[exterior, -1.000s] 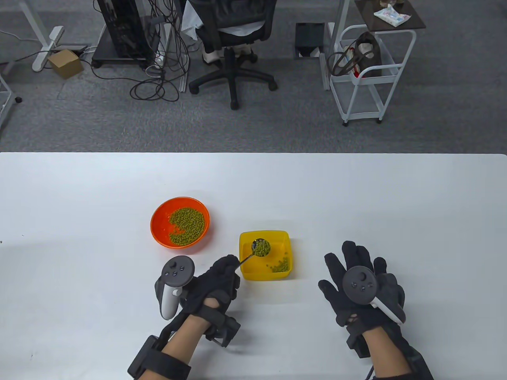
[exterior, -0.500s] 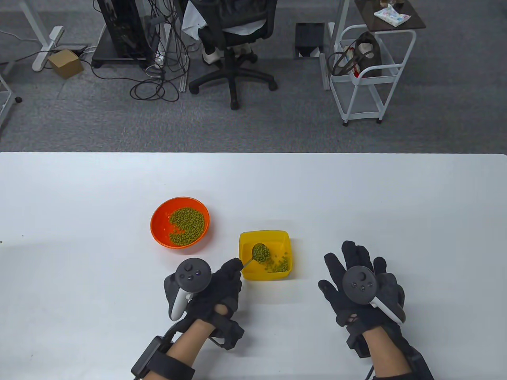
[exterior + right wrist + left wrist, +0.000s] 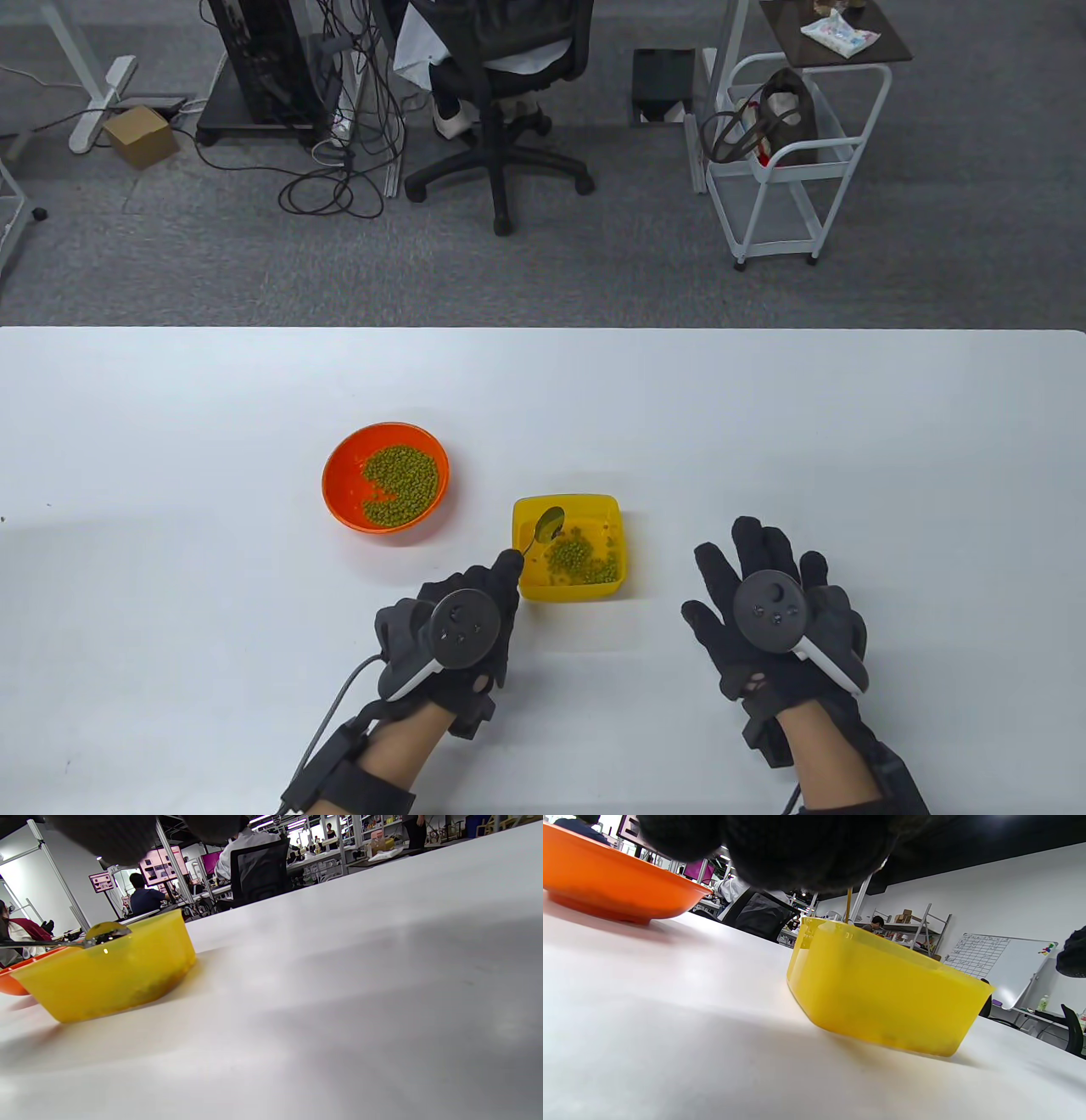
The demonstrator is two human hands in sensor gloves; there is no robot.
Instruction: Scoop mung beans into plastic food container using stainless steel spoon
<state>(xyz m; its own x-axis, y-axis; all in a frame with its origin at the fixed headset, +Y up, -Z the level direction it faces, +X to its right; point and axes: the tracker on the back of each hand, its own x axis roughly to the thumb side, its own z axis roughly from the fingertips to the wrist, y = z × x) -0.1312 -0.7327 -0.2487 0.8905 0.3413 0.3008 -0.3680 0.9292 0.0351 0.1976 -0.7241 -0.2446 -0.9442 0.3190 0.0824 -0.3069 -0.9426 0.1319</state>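
Observation:
My left hand grips the handle of the stainless steel spoon. The spoon's bowl is tipped on its side and empty over the yellow plastic container. Mung beans lie in a pile inside the container. The orange bowl to the left holds more mung beans. My right hand rests flat on the table, fingers spread, right of the container. The container also shows in the left wrist view and the right wrist view, where the spoon pokes above its rim.
The white table stretches around both dishes. The orange bowl shows in the left wrist view. Beyond the table's far edge stand an office chair and a white cart on the floor.
My left hand rolled over, tipping the spoon; the beans fell from the spoon into the yellow container, enlarging the pile there. The right hand has not moved.

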